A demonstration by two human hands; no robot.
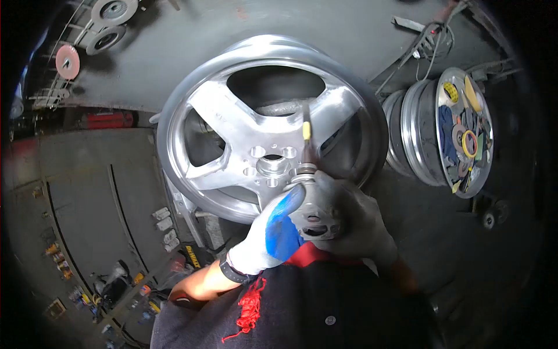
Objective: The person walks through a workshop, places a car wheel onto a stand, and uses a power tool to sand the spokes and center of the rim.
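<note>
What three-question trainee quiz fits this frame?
1. True or false: the left hand and the right hand both grip the grey metal power tool.
2. The tool's yellow-banded bit lies over which part of the silver spoked alloy wheel? A) upper-right spoke B) hub bore C) outer lip
3. Which hand wears the white glove with a blue palm?
Key: 1 true; 2 A; 3 left.

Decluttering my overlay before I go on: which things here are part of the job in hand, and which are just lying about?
In hand:
alloy wheel
die grinder, gripped by left hand and right hand

Lying about:
spare rim holding a yellow tape roll
pink disc
DeWalt-branded item
</note>
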